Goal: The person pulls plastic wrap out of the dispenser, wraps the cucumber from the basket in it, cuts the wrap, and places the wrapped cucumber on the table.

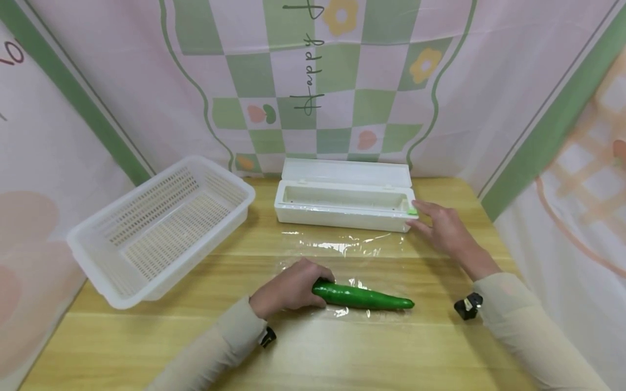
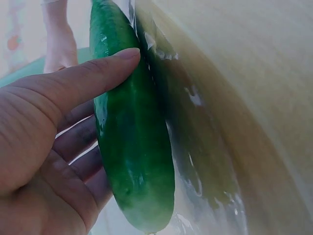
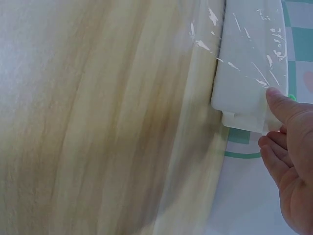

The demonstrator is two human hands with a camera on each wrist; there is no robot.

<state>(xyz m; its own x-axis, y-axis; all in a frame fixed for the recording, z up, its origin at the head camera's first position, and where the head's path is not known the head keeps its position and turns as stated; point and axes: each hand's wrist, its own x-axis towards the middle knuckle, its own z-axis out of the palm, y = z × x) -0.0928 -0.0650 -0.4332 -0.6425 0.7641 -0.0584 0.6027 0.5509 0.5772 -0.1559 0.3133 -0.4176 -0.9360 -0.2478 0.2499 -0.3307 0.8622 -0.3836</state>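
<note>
The left hand (image 1: pixel 293 288) grips the blunt end of a green cucumber (image 1: pixel 364 296); in the left wrist view the thumb (image 2: pixel 83 81) lies across the top of the cucumber (image 2: pixel 132 142) and the fingers curl beneath it. The cucumber lies flat on a sheet of cling film (image 1: pixel 342 244) spread over the wooden counter (image 1: pixel 342 353), its length running from the left hand toward the right side. The film wrinkles and glints around the cucumber.

The right hand (image 1: pixel 442 228) rests at the right end of the white film dispenser box (image 1: pixel 342 203), fingers extended and loosely spread, clamped on nothing. A fingertip touches the box beside the small green slider (image 1: pixel 412 211). The box lid stands open against the backdrop. In the right wrist view, film (image 3: pixel 244 44) covers the box front (image 3: pixel 244 88).

A white perforated basket (image 1: pixel 161 228) sits on the counter to the left, well apart from both hands.
</note>
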